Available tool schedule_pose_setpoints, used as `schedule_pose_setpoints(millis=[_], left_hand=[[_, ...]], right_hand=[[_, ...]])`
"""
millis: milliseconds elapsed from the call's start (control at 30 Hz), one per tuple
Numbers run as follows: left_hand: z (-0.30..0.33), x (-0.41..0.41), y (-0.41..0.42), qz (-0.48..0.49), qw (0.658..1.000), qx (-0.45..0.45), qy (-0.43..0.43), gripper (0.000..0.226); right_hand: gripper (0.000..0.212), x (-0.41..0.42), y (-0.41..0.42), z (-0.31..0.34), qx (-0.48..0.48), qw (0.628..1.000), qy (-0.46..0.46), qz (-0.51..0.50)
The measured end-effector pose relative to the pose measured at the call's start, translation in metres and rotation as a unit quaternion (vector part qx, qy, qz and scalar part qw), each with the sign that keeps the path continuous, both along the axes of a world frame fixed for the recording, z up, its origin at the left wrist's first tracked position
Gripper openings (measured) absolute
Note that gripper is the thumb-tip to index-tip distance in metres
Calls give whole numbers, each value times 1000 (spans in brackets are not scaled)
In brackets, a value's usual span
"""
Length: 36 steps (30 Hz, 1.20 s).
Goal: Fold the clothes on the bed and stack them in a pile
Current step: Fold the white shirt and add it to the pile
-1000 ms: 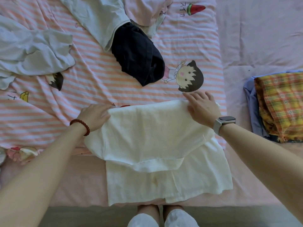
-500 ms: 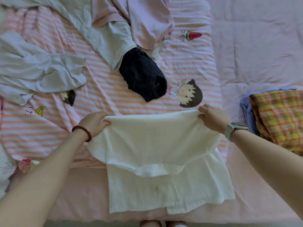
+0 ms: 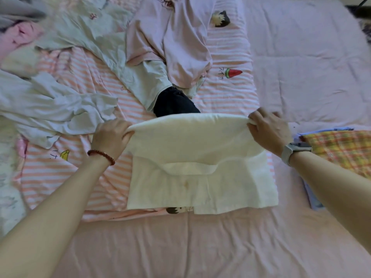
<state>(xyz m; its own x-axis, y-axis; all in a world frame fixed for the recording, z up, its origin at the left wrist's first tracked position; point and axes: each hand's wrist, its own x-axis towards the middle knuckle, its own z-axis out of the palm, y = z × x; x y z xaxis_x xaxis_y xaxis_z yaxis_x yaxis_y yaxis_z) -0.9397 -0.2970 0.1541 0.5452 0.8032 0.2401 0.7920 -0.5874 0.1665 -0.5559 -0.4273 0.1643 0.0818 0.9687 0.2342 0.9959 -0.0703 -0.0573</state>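
A cream white garment [image 3: 200, 177] lies folded in the middle of the bed, its far fold lifted off the sheet. My left hand [image 3: 109, 135] grips the fold's left corner, and my right hand [image 3: 269, 128] pinches the right corner. A folded pile topped by a yellow plaid garment [image 3: 341, 149] sits at the right, just beyond my right wrist. Unfolded clothes lie farther back: a black garment [image 3: 174, 103], a pink one [image 3: 176, 41], a pale green one [image 3: 112, 51] and a light grey-blue one [image 3: 50, 111].
A pink-striped cartoon sheet [image 3: 60, 177] covers the left half of the bed. Plain pink bedding [image 3: 311, 67] spreads over the right and the near part. More crumpled cloth [image 3: 16, 33] is heaped at the far left corner.
Both hands went from resting on the white garment's far edge to gripping its corners and lifting the fold. The view shifted forward over the bed.
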Motion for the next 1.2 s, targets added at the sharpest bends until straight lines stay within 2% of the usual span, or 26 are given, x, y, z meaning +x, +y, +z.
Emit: schedule_pose_setpoints(millis=[67, 133, 200, 400, 467, 533, 600, 633, 733, 833, 967, 1033, 1133, 1200], left_hand=[[-10, -12, -27, -25, 999, -10, 21, 11], [-24, -26, -54, -42, 997, -31, 51, 24], [-37, -36, -81, -52, 994, -54, 77, 34], [-72, -43, -143, -49, 984, -102, 134, 39], [-82, -42, -160, -33, 977, -137, 160, 43], [-89, -43, -173, -11, 965, -188, 183, 43], [-92, -41, -181, 9, 957, -232, 173, 29], [-92, -40, -183, 20, 958, -237, 159, 23], [-88, -30, -183, 47, 968, -217, 118, 41], [-91, -10, -173, 33, 980, -172, 97, 48], [-116, 14, -146, 47, 973, -177, 140, 56], [-134, 11, -130, 96, 963, -188, 165, 59], [-155, -14, -110, 202, 940, -226, 154, 59], [-162, -34, -100, 234, 922, -253, 177, 62]], right_hand=[[15, -6, -27, -11, -2, 1000, -10, 26], [29, -12, -57, -22, -17, 999, -11, 49], [32, -16, -86, -35, -39, 997, -22, 69], [22, -32, -146, -68, -114, 989, -59, 78], [3, -38, -159, -73, -151, 984, -64, 61], [27, -43, -167, -80, -254, 965, -61, 23], [38, -50, -172, -85, -343, 938, -51, -23], [39, -53, -174, -86, -346, 937, -37, -35], [39, -63, -174, -91, -255, 966, -19, -31], [40, -83, -158, -95, -183, 983, -3, -15], [50, -101, -123, -111, -204, 979, 24, 2], [53, -100, -105, -124, -231, 972, 33, -23], [53, -83, -88, -144, -280, 956, 23, -81], [54, -67, -86, -153, -303, 945, 27, -115]])
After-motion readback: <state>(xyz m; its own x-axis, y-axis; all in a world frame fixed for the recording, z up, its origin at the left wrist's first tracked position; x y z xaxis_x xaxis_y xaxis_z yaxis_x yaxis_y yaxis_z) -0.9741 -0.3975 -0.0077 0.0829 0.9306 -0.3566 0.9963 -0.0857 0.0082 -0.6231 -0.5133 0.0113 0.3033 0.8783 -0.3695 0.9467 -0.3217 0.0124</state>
